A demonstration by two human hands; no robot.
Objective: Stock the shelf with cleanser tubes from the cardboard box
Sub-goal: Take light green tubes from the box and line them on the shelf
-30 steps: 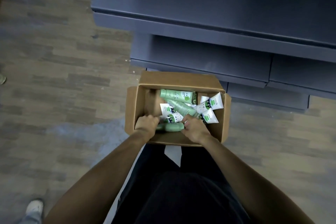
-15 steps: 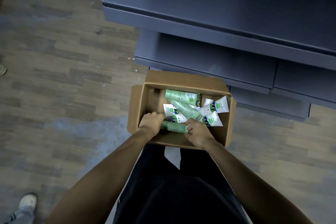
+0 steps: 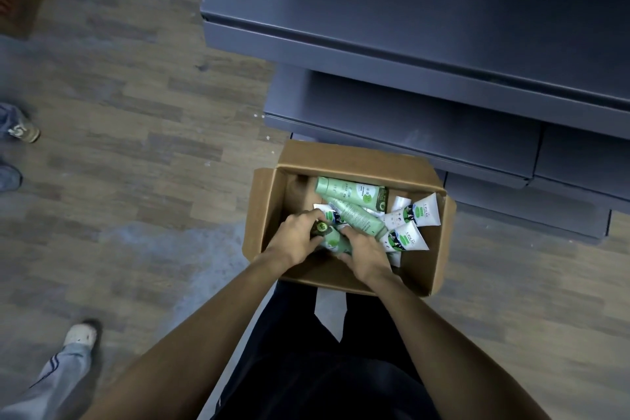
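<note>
Dark shelf unit (image 3: 443, 44) at far right, nothing on the tiers in view. Cardboard box (image 3: 266, 208) on floor just near of it, w/ green and white cleanser tubes loose inside. Both hands in the box's near-left part on one green tube (image 3: 332, 239). Prob light, soft-walled, slick; best taken mid-body, not by cap. Left hand (image 3: 300, 239) curled round cap end, right hand (image 3: 361, 249) wraps the body.

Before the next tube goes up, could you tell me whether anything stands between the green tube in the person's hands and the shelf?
Nothing visible does. Both the left hand and right hand grip the green tube inside the cardboard box, whose top is open, and the shelf just beyond it looks bare.
</note>
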